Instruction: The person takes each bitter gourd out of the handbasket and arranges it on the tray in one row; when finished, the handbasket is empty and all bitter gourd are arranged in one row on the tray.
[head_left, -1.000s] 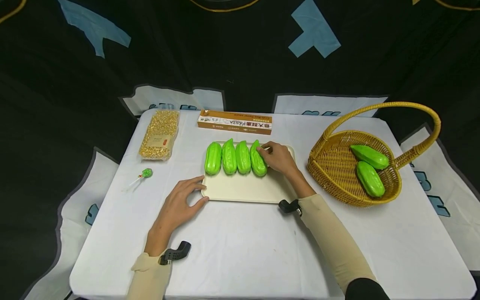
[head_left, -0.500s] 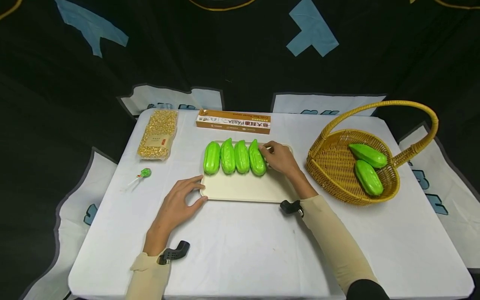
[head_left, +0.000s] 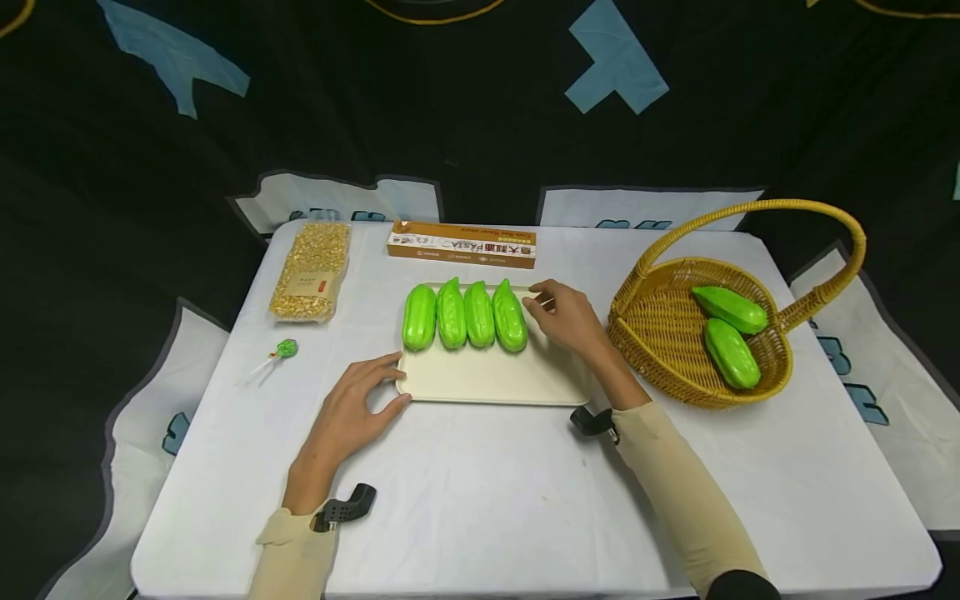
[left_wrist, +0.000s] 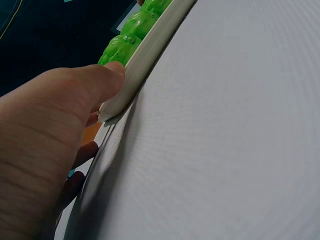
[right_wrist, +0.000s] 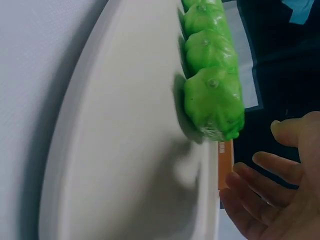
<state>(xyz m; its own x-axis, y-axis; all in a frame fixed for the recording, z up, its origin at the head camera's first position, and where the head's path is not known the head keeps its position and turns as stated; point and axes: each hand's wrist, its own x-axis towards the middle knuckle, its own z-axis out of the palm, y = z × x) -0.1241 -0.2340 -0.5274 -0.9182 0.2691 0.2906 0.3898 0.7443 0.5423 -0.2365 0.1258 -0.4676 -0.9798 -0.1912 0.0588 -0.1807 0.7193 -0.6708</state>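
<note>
**Two hands at a tray of green gourds**

The counter (head_left: 480, 500), draped in white cloth, fills the view beneath both of my hands. To the right of my right hand sits a wicker basket (head_left: 660, 333) with a tall arched handle; two more green gourds (head_left: 729, 332) lie inside it. Between my hands lies the cream tray (head_left: 487, 379). Beyond my right hand, at the far edge of the counter, lies an orange pasta box (head_left: 461, 244). Far beyond my left hand and further left lies a clear bag of corn kernels (head_left: 311, 270).

My left hand (head_left: 352, 417) rests at the tray's near left corner, thumb pressed against the rim and fingers laid over the edge, loosely curled; its grip is released, steadying rather than clasping. My right hand (head_left: 572, 315) hovers over the tray's far right part, fingers relaxed and spread, grip released, holding nothing.

Four green gourds (head_left: 463, 315) lie side by side in a row on the tray, just left of my right fingertips, a narrow gap between them and the nearest gourd. A small green lollipop (head_left: 281, 351) lies left of my left hand.
</note>
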